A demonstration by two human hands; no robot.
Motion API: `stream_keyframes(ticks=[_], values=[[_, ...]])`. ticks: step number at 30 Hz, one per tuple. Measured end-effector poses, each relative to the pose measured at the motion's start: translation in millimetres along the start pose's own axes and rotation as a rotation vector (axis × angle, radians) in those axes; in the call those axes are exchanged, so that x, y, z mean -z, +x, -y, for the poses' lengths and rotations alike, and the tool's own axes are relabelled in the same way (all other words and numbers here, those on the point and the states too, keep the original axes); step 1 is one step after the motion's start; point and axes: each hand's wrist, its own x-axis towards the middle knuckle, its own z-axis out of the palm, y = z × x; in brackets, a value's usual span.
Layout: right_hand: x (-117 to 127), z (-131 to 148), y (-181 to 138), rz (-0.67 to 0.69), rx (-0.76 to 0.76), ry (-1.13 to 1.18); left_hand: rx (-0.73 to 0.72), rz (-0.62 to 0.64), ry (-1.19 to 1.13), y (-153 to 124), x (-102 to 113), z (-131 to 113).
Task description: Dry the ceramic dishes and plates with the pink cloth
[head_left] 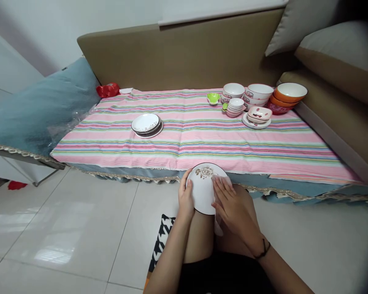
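A white plate point(201, 194) with a dark rim and a brown flower print is held above my lap. My left hand point(186, 194) grips its left edge, thumb on the face and fingers round behind. Across the plate's right side lies my right hand point(227, 198), fingers stretched and pressing a thin white tissue point(218, 229) against the surface; the tissue's lower end hangs below the rim. On the striped cloth ahead sits a stack of similar plates point(145, 123).
The pink striped cloth point(190, 141) covers a sofa seat. At its right stand white bowls point(234, 90), orange bowls point(290, 94), small dishes point(235, 105), a rectangular dish point(260, 114) and a green dish point(213, 98). Something red point(108, 90) lies far left, near a blue cushion point(43, 108).
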Motion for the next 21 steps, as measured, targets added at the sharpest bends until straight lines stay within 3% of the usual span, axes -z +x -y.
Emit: stream_keyframes(ticks=[2,6,14,21], values=[[0,18,11,0.016,-0.003,0.037,-0.016,-0.011,0.029,1,1,-2],[1,46,4,0.149,0.191,0.102,0.025,-0.007,0.035,4,9,0],[10,0,-13,0.042,0.189,0.03,0.079,-0.005,-0.096,5,9,4],[10,6,-12,-0.034,0.083,0.026,0.103,0.003,-0.143,5,8,1]])
